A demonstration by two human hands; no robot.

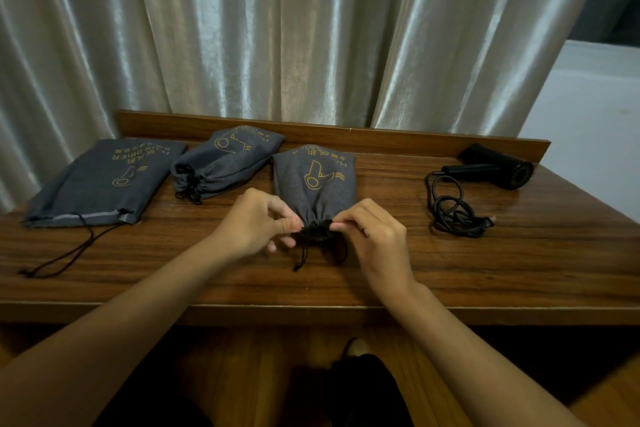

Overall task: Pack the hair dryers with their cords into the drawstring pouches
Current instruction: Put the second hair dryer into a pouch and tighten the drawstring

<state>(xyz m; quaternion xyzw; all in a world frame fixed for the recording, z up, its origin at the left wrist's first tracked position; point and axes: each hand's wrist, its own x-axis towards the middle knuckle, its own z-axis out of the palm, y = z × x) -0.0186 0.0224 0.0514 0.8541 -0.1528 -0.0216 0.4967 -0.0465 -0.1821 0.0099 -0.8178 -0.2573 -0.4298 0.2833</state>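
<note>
My left hand (258,220) and right hand (372,230) are pinching the gathered neck of the bulging grey pouch (315,184) at mid-tabletop (450,270), its gold dryer emblem facing up. At ten o'clock a flat pouch (104,180) is reading "DRIER"; at two o'clock the black hair dryer (498,166) is lying by its coiled cord (453,208).

On a wooden table (450,274) a bulging grey drawstring pouch (315,180) lies in the middle, its mouth gathered tight toward the person. The left hand (254,222) and right hand (374,232) pinch the black drawstring (304,253) at that mouth from either side. Behind, to the left, lie a second filled pouch (225,159) and a flat empty pouch (104,180). Far right, a black hair dryer (498,166) rests beside its loosely coiled cord (453,211). Pale curtains (277,28) hang behind.
</note>
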